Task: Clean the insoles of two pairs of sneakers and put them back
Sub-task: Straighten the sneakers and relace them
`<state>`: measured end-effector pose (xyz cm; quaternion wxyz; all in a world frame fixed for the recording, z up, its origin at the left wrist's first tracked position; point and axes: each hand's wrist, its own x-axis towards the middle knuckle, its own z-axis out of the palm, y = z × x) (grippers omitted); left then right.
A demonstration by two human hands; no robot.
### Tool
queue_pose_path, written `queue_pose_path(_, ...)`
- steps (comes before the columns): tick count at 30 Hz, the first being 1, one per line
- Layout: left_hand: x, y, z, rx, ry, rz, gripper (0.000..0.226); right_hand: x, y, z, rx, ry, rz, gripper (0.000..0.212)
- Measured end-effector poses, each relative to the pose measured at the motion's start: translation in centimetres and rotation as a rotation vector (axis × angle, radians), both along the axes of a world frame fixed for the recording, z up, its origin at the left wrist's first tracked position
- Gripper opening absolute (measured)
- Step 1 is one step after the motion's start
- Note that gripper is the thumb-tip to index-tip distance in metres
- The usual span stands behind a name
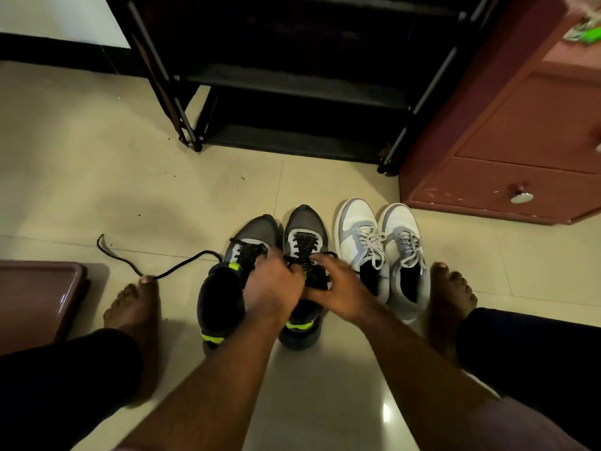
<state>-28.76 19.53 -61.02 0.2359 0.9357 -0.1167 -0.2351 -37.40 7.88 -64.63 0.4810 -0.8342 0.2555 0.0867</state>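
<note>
Two pairs of sneakers stand on the tiled floor between my bare feet. In the dark grey pair with neon-green accents, the left shoe (224,288) has its laces undone, and one black lace (136,265) trails left across the floor. Both my hands are on the right dark shoe (304,232). My left hand (271,288) grips its laces and tongue area. My right hand (338,288) has its fingers curled on the black laces and the collar. The white and grey pair (380,249) stands laced just to the right. No insole shows.
A black shoe rack (292,83) stands ahead, its shelves dark. A maroon drawer cabinet (520,151) with a round knob stands at the right. A brown plastic stool or tub (39,297) sits at the left edge beside my left foot.
</note>
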Motion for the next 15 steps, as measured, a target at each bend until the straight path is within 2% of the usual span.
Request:
queue_pose_path(2,-0.5,0.1,-0.8,-0.027,0.071,0.007,0.035,0.4,0.1,-0.3,-0.159,-0.026,0.068,0.058)
queue_pose_path(5,-0.8,-0.8,-1.0,-0.159,0.228,0.021,0.03,0.9,0.4,0.3,-0.363,-0.064,-0.039,0.031)
queue_pose_path(7,-0.4,-1.9,-1.1,-0.21,0.272,0.052,0.029,1.1,0.2,0.5,-0.445,-0.067,-0.041,0.029)
queue_pose_path(10,0.9,-3.8,-1.5,-0.189,0.201,0.019,0.025,1.6,-1.6,0.9,-0.546,-0.12,-0.049,0.025)
queue_pose_path(15,2.2,-5.0,-1.5,-0.284,0.143,-0.045,0.024,1.9,-3.3,1.2,-0.552,-0.143,-0.086,0.028)
